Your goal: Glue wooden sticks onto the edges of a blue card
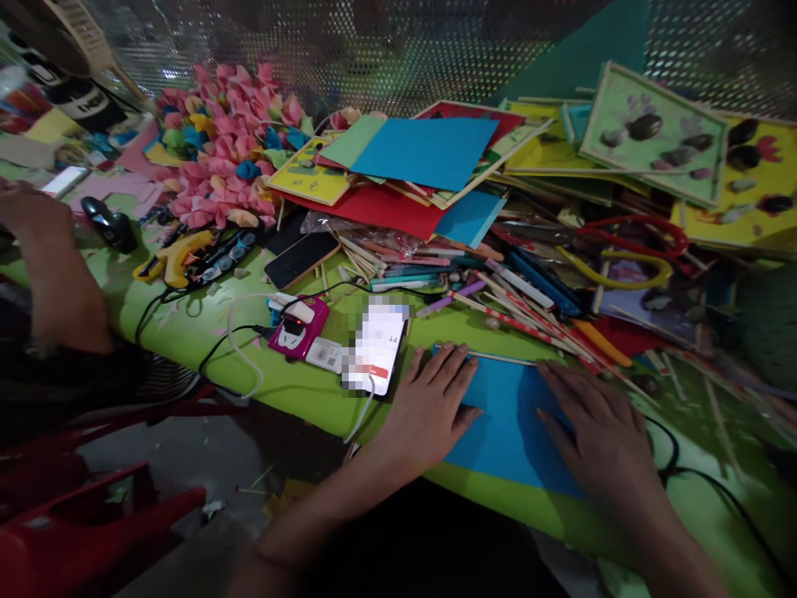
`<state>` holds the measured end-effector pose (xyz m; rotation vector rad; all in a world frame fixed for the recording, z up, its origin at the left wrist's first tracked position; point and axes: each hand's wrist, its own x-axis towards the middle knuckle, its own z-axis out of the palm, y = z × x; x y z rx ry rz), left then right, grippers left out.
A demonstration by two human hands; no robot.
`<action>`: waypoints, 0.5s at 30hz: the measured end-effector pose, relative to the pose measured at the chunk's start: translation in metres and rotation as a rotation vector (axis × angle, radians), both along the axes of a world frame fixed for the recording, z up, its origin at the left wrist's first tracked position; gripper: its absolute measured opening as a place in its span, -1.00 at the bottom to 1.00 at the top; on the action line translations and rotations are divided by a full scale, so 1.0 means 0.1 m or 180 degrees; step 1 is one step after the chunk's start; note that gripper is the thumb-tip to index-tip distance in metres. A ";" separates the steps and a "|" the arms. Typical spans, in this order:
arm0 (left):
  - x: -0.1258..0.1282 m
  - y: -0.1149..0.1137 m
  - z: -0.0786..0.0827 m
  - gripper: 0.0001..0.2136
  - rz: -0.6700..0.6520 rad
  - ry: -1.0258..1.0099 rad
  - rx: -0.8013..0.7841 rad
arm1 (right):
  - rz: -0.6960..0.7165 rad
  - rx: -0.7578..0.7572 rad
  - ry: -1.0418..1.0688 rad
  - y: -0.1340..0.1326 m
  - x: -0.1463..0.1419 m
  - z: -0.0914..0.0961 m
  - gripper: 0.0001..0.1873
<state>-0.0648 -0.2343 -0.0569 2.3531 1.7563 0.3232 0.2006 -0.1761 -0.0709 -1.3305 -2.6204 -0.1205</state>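
Note:
A sheet of blue paper [506, 428] lies flat on the green table in front of me. Along its far edge runs a thin pale stick [504, 359]. My left hand [432, 407] rests on the paper's left side, fingers stretched out, fingertips at the stick's left end. On the right side my right hand [594, 423] lies with its fingers extended, the fingertips by the stick's other end. Neither hand is wrapped round anything. A phone with a lit screen [377, 345] lies just left of my left hand.
A magenta power strip [299, 328] with plugs and cables sits left of the phone. Behind are sticks, pens, red-handled scissors [641, 237] and stacked coloured paper [429, 154]. A yellow glue gun [178, 257] lies near pink paper flowers [230, 124]. Another person's arm [56, 266] is at far left.

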 end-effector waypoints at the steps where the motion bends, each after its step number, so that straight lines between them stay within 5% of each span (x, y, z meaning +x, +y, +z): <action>1: 0.00 0.00 0.00 -0.41 -0.0005 -0.0011 0.0006 | 0.0006 -0.0007 -0.0004 0.00 0.00 0.00 -0.34; 15: -0.03 -0.02 0.08 -0.39 0.0060 -0.0083 -0.0182 | -0.0209 -0.0187 -0.0141 -0.01 0.11 -0.09 -0.28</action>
